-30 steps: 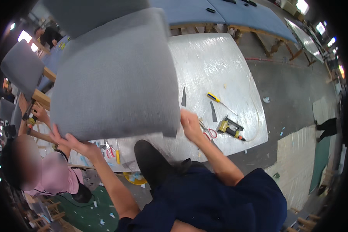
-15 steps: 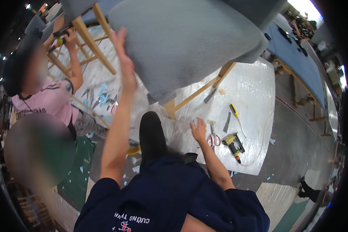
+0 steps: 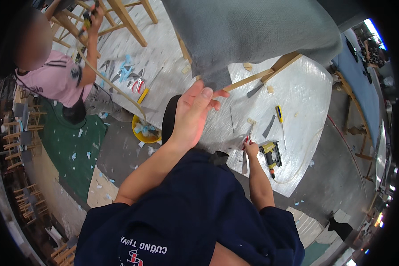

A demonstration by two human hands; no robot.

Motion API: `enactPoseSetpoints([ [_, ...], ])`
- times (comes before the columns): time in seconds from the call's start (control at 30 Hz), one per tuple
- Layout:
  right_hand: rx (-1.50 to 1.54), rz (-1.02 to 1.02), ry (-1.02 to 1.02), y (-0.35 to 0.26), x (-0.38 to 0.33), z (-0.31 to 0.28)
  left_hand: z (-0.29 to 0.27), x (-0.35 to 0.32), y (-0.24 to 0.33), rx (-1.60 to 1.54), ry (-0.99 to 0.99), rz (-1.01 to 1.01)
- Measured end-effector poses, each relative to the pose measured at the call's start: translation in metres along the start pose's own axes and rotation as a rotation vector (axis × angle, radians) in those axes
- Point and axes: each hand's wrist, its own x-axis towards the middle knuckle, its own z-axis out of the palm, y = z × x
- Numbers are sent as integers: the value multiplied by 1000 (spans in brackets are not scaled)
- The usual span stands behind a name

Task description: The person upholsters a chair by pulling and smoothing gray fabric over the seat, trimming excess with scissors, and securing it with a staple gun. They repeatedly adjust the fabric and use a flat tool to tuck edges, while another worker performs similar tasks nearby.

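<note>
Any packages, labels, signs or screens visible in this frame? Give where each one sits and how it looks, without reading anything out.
Printed mark on the navy shirt: at the lower middle, on the wearer's chest; pale lettering beside a small red and white emblem.
Print on the pink shirt: on a co-worker at the upper left; dark stripes and a dark patch by the sleeve.
No packages, signs or screens can be made out.

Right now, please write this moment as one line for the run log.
left hand: holds grey fabric edge | right hand: on scissors, grip unclear | nail gun: beside it on table | co-worker: at wooden frame
</note>
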Motion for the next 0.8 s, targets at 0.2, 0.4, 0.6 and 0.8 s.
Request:
enactPoseSetpoints([
  [0.2, 555, -514, -415, -98, -22, -171, 15, 30, 8, 123, -34, -69],
  [0.4, -482, -1108, 13, -330, -183, -419, 17, 36, -17, 401, 57, 209],
  [0.6, -801, -1347, 72, -426, -207, -442, 13, 38, -19, 341, 65, 272],
  [0.8, -948, -1189, -58, -453, -234, -431, 9, 36, -18, 384, 42, 202],
])
